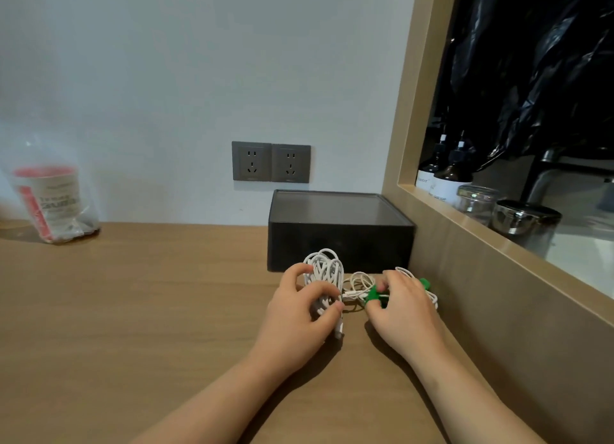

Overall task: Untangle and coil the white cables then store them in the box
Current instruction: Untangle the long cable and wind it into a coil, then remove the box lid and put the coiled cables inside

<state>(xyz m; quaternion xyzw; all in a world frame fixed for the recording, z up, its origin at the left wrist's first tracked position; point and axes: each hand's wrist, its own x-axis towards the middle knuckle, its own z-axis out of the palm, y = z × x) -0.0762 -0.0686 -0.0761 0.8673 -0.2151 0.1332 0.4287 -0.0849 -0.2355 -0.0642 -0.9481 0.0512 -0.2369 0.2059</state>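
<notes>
Left hand (295,314) curled, gripping; right hand (403,310) pinching

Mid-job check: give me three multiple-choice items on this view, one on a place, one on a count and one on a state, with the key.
1. Where is the box?
A) just behind the cables
B) far left
C) in front of the hands

2. How many sockets are on the wall?
A) one
B) two
C) four

3. What is the left hand doing?
A) lying flat and idle
B) gripping the cables
C) lifting the box

Key: 1 A, the box stands directly beyond the cables. 2 B, two grey plates sit side by side. 3 B, its fingers and thumb curl round the white cables.
</notes>
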